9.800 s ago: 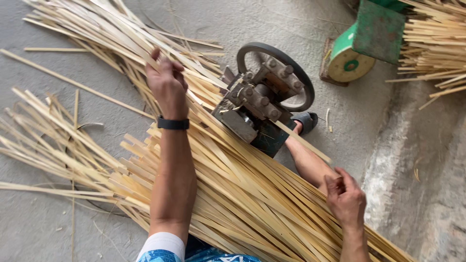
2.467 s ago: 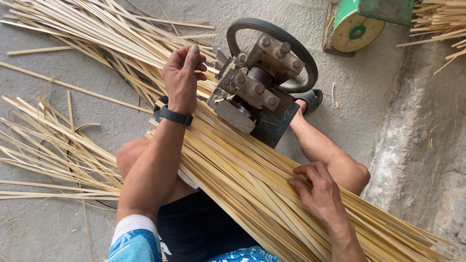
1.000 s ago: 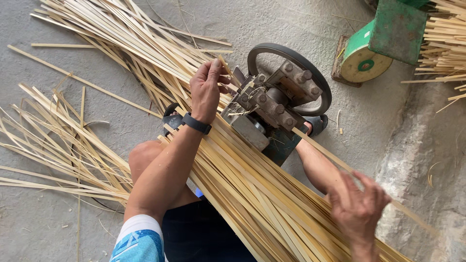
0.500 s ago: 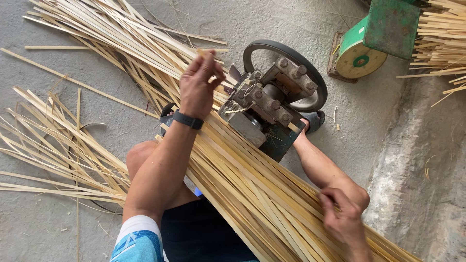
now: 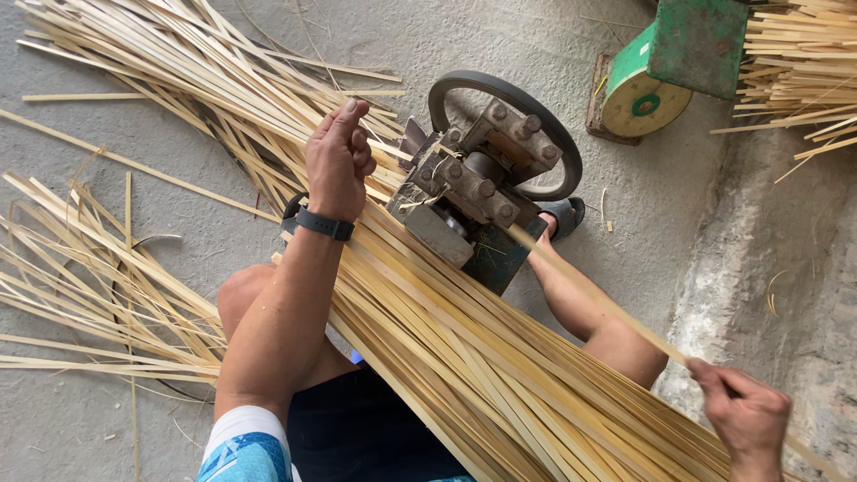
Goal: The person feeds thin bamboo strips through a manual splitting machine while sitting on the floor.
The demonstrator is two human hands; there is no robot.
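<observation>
The left hand (image 5: 339, 161) was closed on thin bamboo strips (image 5: 464, 357) beside the roller machine (image 5: 482, 196). The right hand (image 5: 741, 415) pinched a single strip (image 5: 598, 299) running out of the machine.

The bamboo strips (image 5: 500, 375) across my lap are pale straw yellow, some edged in warmer tan. The single strip (image 5: 598, 299) I pull is the same pale yellow. The splitting machine (image 5: 473, 201) is dull grey-brown metal with a dark teal base, and its wheel (image 5: 536, 98) is black-rimmed. My wristband (image 5: 323, 223) is black. My sleeve (image 5: 245, 442) is white with a blue patterned band. The scale (image 5: 665, 62) at far right is green with a cream dial. The floor (image 5: 71, 134) is plain grey concrete.
</observation>
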